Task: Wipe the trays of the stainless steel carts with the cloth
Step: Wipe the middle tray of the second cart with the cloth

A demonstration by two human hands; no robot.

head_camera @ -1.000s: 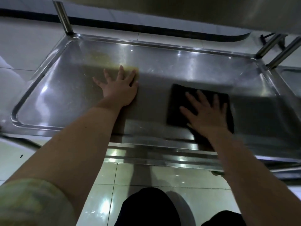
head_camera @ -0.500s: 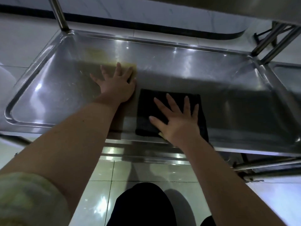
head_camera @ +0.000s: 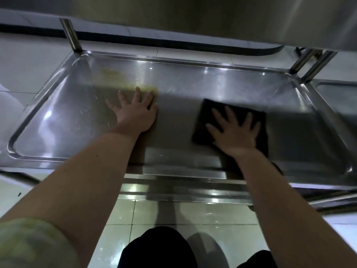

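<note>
Seen from above, looking down over two bare forearms. A wide, shallow stainless steel tray (head_camera: 58, 113) with a raised rim and rounded corners, filling the middle of the view, its surface shiny with streaked reflections. Above it, the underside of an upper shelf (head_camera: 193, 16) in dull steel, carried on slanted round posts: one post (head_camera: 72, 35) at the tray's far left corner, a pair of posts (head_camera: 309, 62) at the far right corner.

Left hand (head_camera: 135, 111) pressed flat on the bare metal left of the tray's centre, palm down, fingers spread wide, gripping nothing. Just past its fingertips, a smeared yellowish stain (head_camera: 116, 78) running toward the far left corner.

Right hand (head_camera: 234, 132) also flat and wide open, fingers splayed, resting on top of a dark, roughly square cloth (head_camera: 204, 120). Cloth lying flat on the tray floor right of centre, toward the near rim, well apart from the left hand, not pinched or bunched, only pressed down by the palm. Slightly blurred at the right side.

To the far right, the edge of a second tray (head_camera: 336, 93) just beside the first. Below the near rim, pale glossy floor tiles (head_camera: 193, 211). At lower left, a pale greenish sleeve (head_camera: 32, 244); at bottom centre, dark-clad knees (head_camera: 158, 248).
</note>
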